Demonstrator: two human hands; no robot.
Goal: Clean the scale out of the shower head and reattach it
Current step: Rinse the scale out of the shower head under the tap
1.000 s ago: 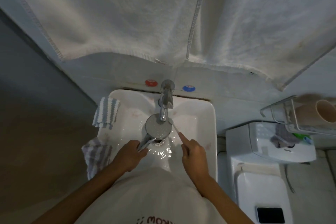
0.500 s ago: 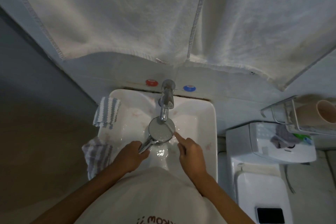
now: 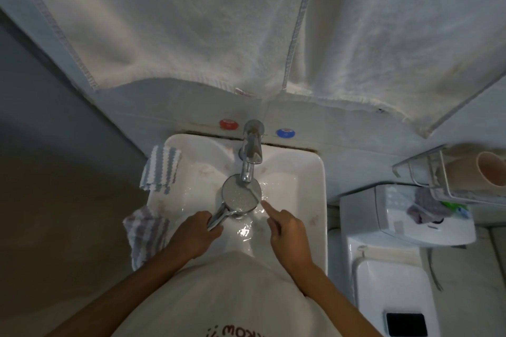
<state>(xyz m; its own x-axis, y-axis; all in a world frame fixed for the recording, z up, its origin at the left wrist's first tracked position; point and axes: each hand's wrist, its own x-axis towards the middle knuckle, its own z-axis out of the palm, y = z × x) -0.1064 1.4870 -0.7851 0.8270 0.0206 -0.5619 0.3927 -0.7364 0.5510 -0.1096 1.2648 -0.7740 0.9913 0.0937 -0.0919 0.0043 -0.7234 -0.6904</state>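
Observation:
The round chrome shower head (image 3: pixel 239 195) faces up over the white sink (image 3: pixel 320 200), right under the faucet spout (image 3: pixel 250 156). Water lies and glints in the basin. My left hand (image 3: pixel 191 235) grips the shower head's handle (image 3: pixel 219 217) at its lower left. My right hand (image 3: pixel 287 232) is at the head's right edge, index finger stretched out along a thin pale tool (image 3: pixel 254 194) that lies across the face. The tool is too thin to identify; it looks like a small brush.
Two striped cloths (image 3: pixel 161 169) (image 3: pixel 147 232) hang on the sink's left rim. Red (image 3: pixel 228 123) and blue (image 3: pixel 285 133) knobs sit behind the faucet. White towels (image 3: pixel 191 22) hang above. To the right are a toilet tank (image 3: pixel 383 227) and a wire rack (image 3: pixel 451 172) with a cup (image 3: pixel 490 172).
My left hand has brought the shower head a little closer under the spout. My right hand has drawn in, so the thin tool now lies across the head's right side.

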